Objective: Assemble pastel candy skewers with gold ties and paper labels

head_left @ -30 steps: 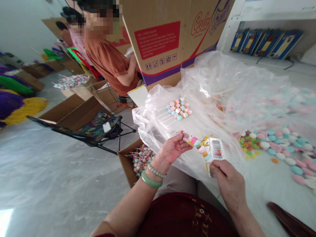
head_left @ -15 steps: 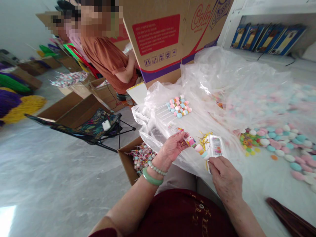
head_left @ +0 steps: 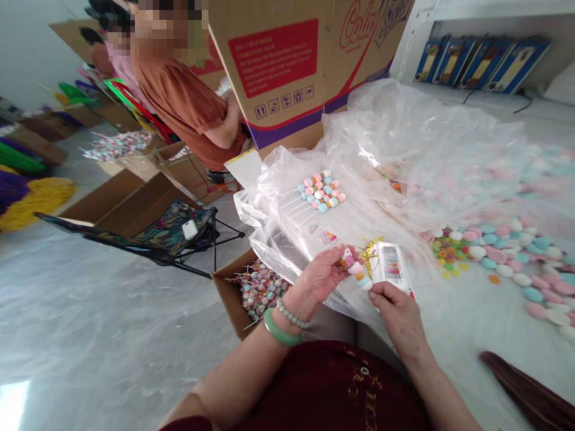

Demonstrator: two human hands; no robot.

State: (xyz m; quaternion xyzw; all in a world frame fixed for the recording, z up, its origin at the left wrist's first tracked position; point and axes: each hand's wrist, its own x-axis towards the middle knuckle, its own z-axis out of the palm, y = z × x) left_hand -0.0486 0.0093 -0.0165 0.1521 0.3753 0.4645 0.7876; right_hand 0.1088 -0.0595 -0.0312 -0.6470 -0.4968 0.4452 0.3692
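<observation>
Your 2 hands are up over the plastic, working close together. Your left hand (head_left: 320, 278) is closed in a narrow pinch on a pastel candy stick (head_left: 354, 268), thumb and fingers around its upper end, with a jade bangle (head_left: 281, 328) and a beaded bracelet (head_left: 291, 314) on the wrist. Your right hand (head_left: 398, 314) has a narrow pinch too, its fingertips (head_left: 376, 290) right at the stick's lower end; can't tell if they're actually on it or just beside it.

The stick sits between your hands, tilted, just beside gold twist ties (head_left: 369, 254) and a clear printed packet (head_left: 390, 263). The packet lies by your right hand, and can't tell if that hand has it. A printed strip (head_left: 322, 235) lies on the clear plastic sheet (head_left: 287, 221), beyond your left hand.

Around you: a row of 7 or so candy sticks (head_left: 321, 194) on the sheet, a cardboard box of wrapped lollipops (head_left: 229, 299) left of your hands, loose pastel candies (head_left: 507, 263) at right. A co-worker in a rust shirt (head_left: 188, 108) stands beyond a big Cola carton (head_left: 274, 66), and a folding chair (head_left: 157, 239) sits to the left.
</observation>
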